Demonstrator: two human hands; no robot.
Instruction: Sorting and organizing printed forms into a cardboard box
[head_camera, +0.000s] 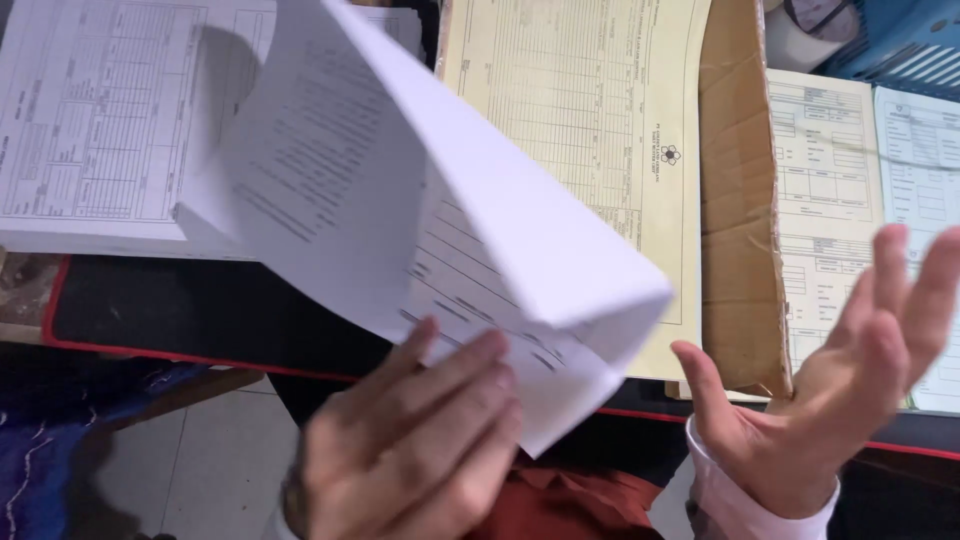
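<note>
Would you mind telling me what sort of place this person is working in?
Probably an office desk used for paperwork: the left hand holds folded white sheets, printed forms lie stacked around, and a cardboard box holds yellow forms.

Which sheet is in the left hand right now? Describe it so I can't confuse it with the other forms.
Start at the black desk mat with the red edge. Above its near edge, the left hand pinches a white printed sheet. Unlike the flat yellow form and the white stack, it is lifted and folded over, its blank back showing.
</note>
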